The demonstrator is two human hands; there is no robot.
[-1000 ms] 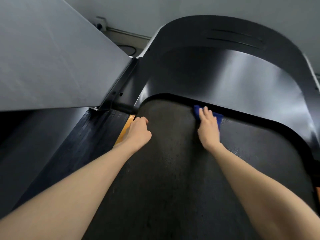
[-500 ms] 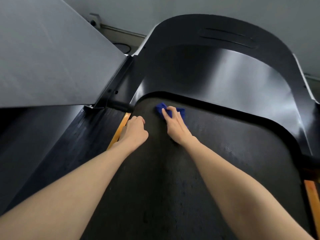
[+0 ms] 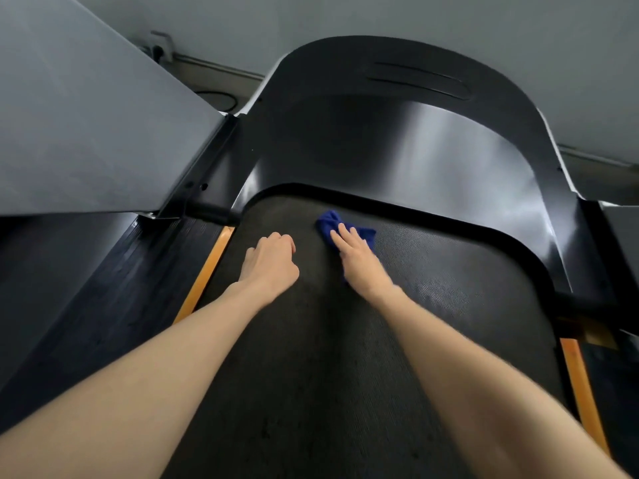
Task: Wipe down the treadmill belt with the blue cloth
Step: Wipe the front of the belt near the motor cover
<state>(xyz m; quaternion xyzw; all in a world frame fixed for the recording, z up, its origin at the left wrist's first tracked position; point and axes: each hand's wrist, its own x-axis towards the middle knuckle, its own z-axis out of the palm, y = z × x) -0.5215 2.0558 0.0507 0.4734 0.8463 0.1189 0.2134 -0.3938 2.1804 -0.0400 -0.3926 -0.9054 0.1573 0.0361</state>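
Dark treadmill belt (image 3: 311,375) is bearing the clenched left hand (image 3: 271,262); the flat right hand (image 3: 359,267) is pressing the blue cloth (image 3: 326,221), slid leftward since earlier. Its middle is hiding under the fingers (image 3: 340,235).

belt (image 3: 432,305) open rightward; motor cover (image 3: 397,160) blocks ahead

A crumpled blue cloth (image 3: 332,223) lies on the dark textured treadmill belt (image 3: 311,357) near its front edge.

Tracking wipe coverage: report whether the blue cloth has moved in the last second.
Yes. The blue cloth under the right hand has slid left along the motor cover, toward the left orange strip.
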